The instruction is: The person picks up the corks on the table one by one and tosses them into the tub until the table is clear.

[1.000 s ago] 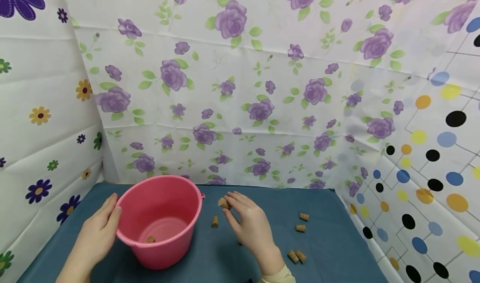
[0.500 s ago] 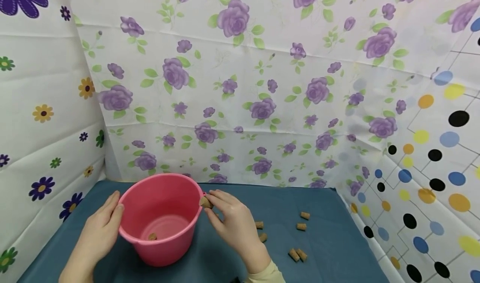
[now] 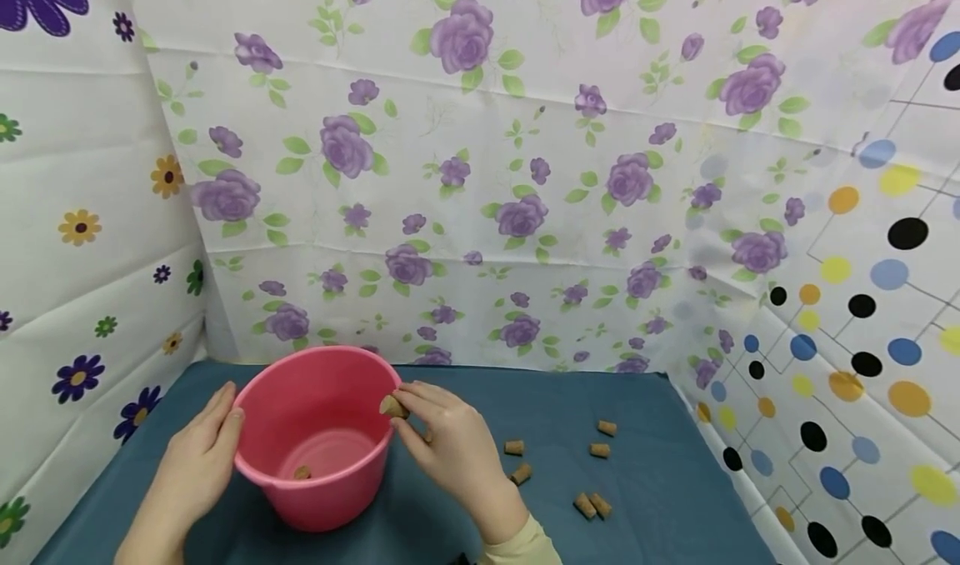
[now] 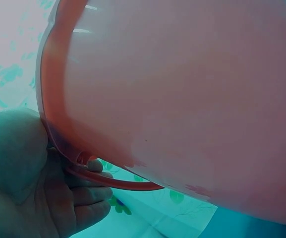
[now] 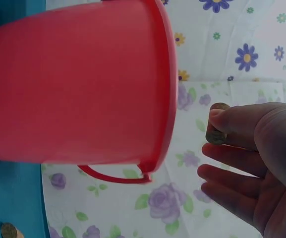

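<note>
A pink plastic bucket (image 3: 330, 502) stands on the left of the blue cloth, with one cork (image 3: 302, 472) visible inside. My left hand (image 3: 187, 457) holds the bucket at its left rim, thumb at the edge and fingers by the handle (image 4: 128, 184) in the left wrist view. My right hand (image 3: 453, 448) pinches another cork (image 3: 393, 407) between thumb and index finger at the bucket's right rim. In the right wrist view, that hand's remaining fingers (image 5: 229, 181) stretch out, away from the cork.
Several loose corks lie to the right, among them one at the middle (image 3: 514, 447), one nearer (image 3: 521, 473) and a front pair (image 3: 592, 506). Another is mostly hidden behind my right hand. Patterned sheets (image 3: 450, 173) hang at the back and both sides.
My right hand has carried the pinched cork left, from above the cloth to the bucket's rim, uncovering corks behind it. My left hand and the bucket have stayed in place.
</note>
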### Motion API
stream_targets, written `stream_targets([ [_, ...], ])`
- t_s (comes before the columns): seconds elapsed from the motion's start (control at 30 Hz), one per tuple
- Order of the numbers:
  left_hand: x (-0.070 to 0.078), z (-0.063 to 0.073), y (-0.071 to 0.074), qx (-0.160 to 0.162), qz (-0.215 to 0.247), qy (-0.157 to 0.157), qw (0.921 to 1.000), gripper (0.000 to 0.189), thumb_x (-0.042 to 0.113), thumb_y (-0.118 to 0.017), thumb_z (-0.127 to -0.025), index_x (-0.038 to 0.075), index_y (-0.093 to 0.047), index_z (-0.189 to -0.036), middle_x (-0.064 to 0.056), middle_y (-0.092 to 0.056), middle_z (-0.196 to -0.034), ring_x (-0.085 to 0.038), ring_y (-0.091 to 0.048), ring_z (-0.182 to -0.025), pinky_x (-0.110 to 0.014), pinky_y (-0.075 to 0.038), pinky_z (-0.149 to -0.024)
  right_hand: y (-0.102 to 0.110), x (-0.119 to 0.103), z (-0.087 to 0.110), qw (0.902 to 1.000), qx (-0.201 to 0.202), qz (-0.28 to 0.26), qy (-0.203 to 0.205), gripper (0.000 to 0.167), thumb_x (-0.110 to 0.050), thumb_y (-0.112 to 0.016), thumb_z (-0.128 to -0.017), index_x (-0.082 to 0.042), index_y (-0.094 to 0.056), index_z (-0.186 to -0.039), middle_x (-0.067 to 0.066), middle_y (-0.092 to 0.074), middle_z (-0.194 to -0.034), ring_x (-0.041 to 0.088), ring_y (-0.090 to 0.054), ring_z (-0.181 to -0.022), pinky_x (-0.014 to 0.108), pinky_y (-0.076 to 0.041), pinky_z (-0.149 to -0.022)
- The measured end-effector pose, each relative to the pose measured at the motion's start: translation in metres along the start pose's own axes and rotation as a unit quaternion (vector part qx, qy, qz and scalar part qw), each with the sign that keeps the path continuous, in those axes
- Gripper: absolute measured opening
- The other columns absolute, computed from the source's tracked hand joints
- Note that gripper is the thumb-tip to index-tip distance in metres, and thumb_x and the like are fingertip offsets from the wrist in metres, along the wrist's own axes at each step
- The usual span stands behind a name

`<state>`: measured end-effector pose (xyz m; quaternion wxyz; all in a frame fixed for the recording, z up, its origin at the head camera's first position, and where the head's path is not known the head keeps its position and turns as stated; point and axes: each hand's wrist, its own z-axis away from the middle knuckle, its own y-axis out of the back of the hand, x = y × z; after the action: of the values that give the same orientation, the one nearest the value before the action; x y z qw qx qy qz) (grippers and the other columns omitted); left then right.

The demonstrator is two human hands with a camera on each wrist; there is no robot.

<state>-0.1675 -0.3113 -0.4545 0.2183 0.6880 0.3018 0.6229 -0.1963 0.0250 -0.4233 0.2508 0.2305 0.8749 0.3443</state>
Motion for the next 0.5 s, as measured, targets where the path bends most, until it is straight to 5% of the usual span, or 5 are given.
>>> stream_targets([
  [0.5, -0.0007, 0.0003, 0.0, 0.009, 0.002, -0.007, 0.9999, 0.069, 0.038, -0.025, -0.119, -0.016, -0.019, -0.162, -0.04, -0.016, -0.167, -0.063, -0.019, -0.152, -0.08, -0.022, -0.116, -0.0105, -0.01, -0.0033, 0.9994, -0.027, -0.001, 0.021, 0.038, -0.025, -0.081, -0.099, -0.013, -0.076, -0.135, -0.001, -0.075, -0.134, 0.01, -0.068, -0.127, 0.027, -0.054, -0.107],
])
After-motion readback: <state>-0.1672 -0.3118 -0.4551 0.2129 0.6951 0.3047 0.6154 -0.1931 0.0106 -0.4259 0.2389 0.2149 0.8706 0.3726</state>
